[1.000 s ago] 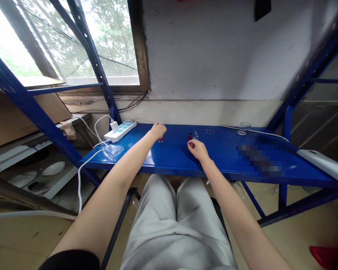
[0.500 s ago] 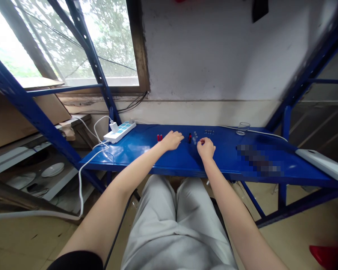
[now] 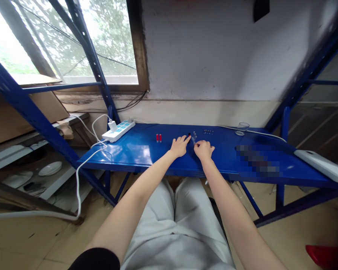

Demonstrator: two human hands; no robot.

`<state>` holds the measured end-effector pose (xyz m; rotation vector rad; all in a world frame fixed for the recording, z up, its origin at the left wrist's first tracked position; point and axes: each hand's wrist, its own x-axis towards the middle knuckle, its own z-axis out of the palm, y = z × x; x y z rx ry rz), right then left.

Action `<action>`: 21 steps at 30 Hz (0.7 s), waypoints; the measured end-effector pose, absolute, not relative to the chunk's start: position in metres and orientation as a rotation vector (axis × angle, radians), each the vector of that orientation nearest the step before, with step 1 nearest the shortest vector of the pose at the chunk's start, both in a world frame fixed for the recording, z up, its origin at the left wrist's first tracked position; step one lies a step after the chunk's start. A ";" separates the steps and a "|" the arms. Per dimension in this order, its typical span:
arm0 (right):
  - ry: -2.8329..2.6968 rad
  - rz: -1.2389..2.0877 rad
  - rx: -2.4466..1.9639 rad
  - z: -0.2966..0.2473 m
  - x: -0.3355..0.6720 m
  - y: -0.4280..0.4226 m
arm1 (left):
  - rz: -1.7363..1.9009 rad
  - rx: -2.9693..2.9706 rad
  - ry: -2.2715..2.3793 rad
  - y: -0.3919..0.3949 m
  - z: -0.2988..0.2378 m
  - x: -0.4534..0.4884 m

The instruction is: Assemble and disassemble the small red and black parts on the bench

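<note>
I sit at a blue metal shelf [image 3: 146,153] used as a table. My left hand [image 3: 179,145] lies on it with fingers stretched toward a small dark red piece [image 3: 189,134]. My right hand [image 3: 204,149] rests beside it with fingers curled, close to a cluster of tiny clear pieces [image 3: 194,136]. Whether it holds anything is hidden. Two small red pieces [image 3: 159,138] stand to the left of my left hand. A row of tiny dark bits [image 3: 208,131] lies farther back.
A white power strip [image 3: 118,131] with a plugged charger and white cable [image 3: 79,176] sits at the shelf's left end. A small glass [image 3: 242,128] stands at the back right, a white flat object [image 3: 323,165] at the far right. Blue rack posts frame both sides.
My left hand left the two red pieces and moved right to the middle of the shelf. My right hand shifted slightly right and back, beside the clear pieces.
</note>
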<state>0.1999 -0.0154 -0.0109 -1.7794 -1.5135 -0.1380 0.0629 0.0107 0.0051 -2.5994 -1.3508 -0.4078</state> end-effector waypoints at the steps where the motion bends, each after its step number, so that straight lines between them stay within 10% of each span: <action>1: -1.530 -0.131 -1.793 -0.010 0.200 -0.016 | -0.428 -2.590 -1.336 0.011 0.006 0.063; 12: -1.706 -0.011 -1.843 -0.008 0.198 -0.017 | -0.549 -2.544 -1.284 0.004 0.018 0.054; 21: -1.800 0.008 -1.926 -0.006 0.195 -0.018 | -1.408 -2.429 -1.595 -0.008 -0.002 0.038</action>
